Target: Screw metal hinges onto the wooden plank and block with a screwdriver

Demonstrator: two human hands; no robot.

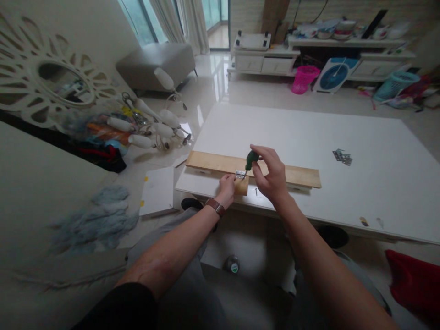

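My right hand [270,174] is closed round the green handle of a screwdriver [252,158]. Its shaft slants down to a small metal bracket [240,174]. This bracket sits where a short wooden block [241,188] meets a long wooden board [220,162]. From the left, my left hand [227,189] pinches the block beside the bracket, with its fingertips close to the metal; exactly how they grip is too small to tell. A loose screw [256,191] lies just right of the block on the white tabletop [295,133].
More metal brackets [342,156] lie in a pile on the right of the tabletop. Small bits [363,222] rest near its front edge. A white panel [157,190] and a lamp with several white shades [163,130] are on the left. A bottle [233,264] stands below.
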